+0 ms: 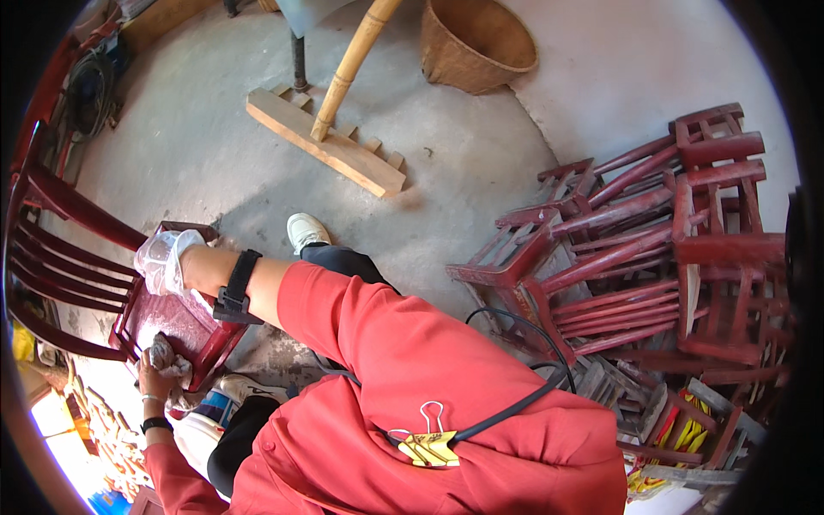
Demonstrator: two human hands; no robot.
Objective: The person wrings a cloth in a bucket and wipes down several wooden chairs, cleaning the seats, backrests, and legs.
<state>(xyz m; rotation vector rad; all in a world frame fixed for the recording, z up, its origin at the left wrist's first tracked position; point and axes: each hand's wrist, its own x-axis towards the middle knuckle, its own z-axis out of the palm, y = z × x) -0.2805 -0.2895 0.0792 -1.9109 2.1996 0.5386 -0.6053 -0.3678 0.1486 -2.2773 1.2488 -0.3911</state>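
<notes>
A dark red wooden chair with a slatted back stands at the left, its seat wet and shiny. My left hand, bare, grips a crumpled grey cloth at the seat's near edge. My right hand wears a clear plastic glove and touches the chair where a back post meets the seat. Its fingers are mostly hidden, so their grip cannot be made out. Below the seat, beside my shoe, is a white bucket, partly covered by my left arm and leg.
Stacked red wooden chairs fill the right side. Ahead on the concrete floor are a wooden rake with a bamboo handle and a brown basket. Coiled cable lies far left. A black cord crosses my right sleeve.
</notes>
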